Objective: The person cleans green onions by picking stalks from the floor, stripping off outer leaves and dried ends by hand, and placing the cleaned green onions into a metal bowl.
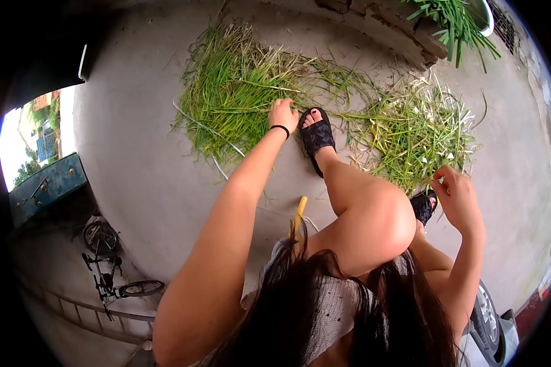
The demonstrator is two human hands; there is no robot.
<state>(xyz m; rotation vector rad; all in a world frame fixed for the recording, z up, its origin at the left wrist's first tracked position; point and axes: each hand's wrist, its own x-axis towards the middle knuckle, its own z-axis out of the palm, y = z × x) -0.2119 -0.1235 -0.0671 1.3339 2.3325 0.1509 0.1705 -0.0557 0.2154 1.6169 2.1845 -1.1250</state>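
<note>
My left hand (283, 116), with a black band at the wrist, reaches to the right edge of a large pile of long, thin green stalks (226, 101), chive-like in look. Its fingers are bent and closed on some of these stalks. My right hand (458, 194) hangs above the lower edge of a second pile of paler, tangled stalks and trimmings (416, 134). Its fingers curl in toward the thumb, in a pinch. Whatever lies between them is too small to make out. Loose stalks link the two piles.
My feet in black sandals (318, 137) stand near both piles. A yellow handle or leg (300, 211) shows beside my knee. A metal basin (485, 17) holds green leaves (456, 27) on a ledge at top right. Lower left are a bicycle (107, 278) and a ladder (95, 318).
</note>
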